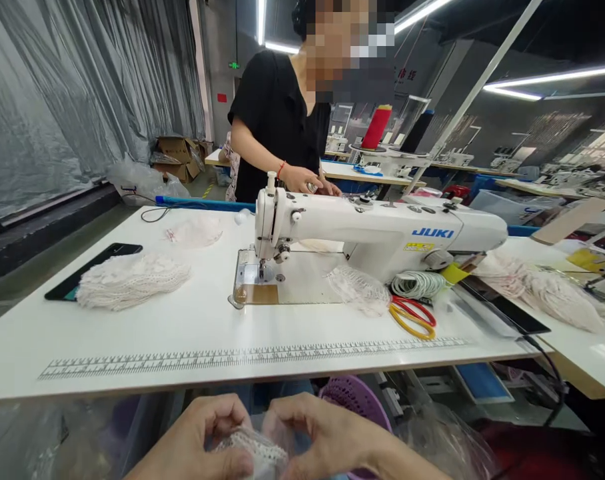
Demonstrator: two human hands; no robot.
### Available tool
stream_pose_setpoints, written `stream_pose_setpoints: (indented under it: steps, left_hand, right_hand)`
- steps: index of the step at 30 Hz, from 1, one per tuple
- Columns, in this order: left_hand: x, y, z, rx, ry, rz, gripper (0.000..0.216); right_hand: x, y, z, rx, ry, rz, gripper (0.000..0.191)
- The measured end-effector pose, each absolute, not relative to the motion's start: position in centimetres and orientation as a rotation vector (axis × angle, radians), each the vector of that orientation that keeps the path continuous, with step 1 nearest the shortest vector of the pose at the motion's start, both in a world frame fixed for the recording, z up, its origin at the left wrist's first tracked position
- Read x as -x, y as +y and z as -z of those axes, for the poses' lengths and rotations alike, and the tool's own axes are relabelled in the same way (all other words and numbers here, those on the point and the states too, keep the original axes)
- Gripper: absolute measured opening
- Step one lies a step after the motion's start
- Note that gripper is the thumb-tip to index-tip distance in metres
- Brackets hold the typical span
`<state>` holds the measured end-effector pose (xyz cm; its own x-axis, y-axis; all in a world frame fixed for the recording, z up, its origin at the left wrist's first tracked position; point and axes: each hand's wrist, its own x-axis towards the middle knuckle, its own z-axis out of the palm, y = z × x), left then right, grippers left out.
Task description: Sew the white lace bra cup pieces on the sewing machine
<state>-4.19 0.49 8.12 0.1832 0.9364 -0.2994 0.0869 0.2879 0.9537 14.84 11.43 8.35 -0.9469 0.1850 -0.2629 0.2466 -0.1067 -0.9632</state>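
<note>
Below the table's front edge, my left hand (202, 430) is closed on a gathered piece of white lace (258, 448), thumb along its near side. My right hand (327, 427) pinches the sheer edge of the same piece from the other side; its fingertips are partly hidden. The lace has a dotted, openwork band, and its lower part runs out of view. Past the table edge in front of both hands stands a white JUKI sewing machine (332, 227). On the left of the tabletop lies a pile of white lace pieces (132, 280).
A printed ruler scale (232, 357) runs along the table's front. Red and yellow rings (412, 319) lie beside a coil of pale cord (417, 285). More lace (360, 288) rests by the machine. A purple basket (357, 397) stands below. A person in black (282, 100) works behind the machine.
</note>
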Motion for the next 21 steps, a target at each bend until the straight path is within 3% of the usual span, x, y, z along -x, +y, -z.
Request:
stream_pose_setpoints:
  steps: [5,8,10,13,16,21]
  left_hand:
    - [3.2,-0.2,-6.5,-1.044,1.21,-0.814,0.059]
    - [2.9,-0.9,-5.2,-1.01,1.166,-0.808,0.061]
    - [2.7,-1.3,-4.5,-1.01,1.21,-0.794,0.054]
    - [2.5,-1.6,-4.2,-1.098,1.335,-0.729,0.043]
    - [2.5,-1.7,-4.2,-1.216,1.505,-0.63,0.032]
    - [2.2,-1.6,-4.5,-1.347,1.621,-0.543,0.016]
  right_hand:
    - [-15.1,9.6,-6.1,-0.734,2.024,2.356,0.042]
    - [-15.8,9.4,-5.9,-0.738,2.12,2.265,0.029]
    - [-16.4,9.3,-5.9,-0.706,2.349,2.103,0.026]
    - [-16.9,8.7,-5.5,-0.69,2.688,1.992,0.042]
    - [-16.8,7.9,-4.7,-0.771,2.922,1.961,0.034]
    - [-16.1,7.2,-3.5,-0.885,2.798,1.697,0.044]
